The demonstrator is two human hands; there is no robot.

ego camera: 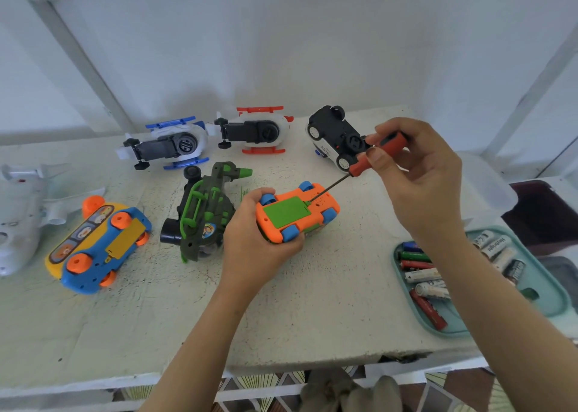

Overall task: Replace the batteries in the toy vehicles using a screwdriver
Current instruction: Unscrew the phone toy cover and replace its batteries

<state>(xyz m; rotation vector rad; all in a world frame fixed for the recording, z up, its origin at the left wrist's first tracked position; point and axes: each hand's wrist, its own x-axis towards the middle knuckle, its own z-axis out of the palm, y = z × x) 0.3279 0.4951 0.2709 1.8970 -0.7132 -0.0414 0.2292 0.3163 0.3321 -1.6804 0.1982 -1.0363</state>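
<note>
An orange toy car [316,214] with blue wheels lies belly up just above the table, its green battery cover facing me. My left hand [253,242] grips the car from the left and underneath. My right hand [416,174] pinches the handle of a red and black screwdriver [372,155]. Its thin shaft slants down to the left, and the tip sits at the right edge of the green cover. A teal tray [550,289] at the right holds several loose batteries [428,283], partly hidden by my right forearm.
Other upturned toys lie around: a blue and yellow bus [93,246], a green and grey vehicle [203,214], a blue helicopter [169,145], a red helicopter [256,130], a black and white car [334,136] and a white plane [18,211]. The table edge [281,371] runs near me.
</note>
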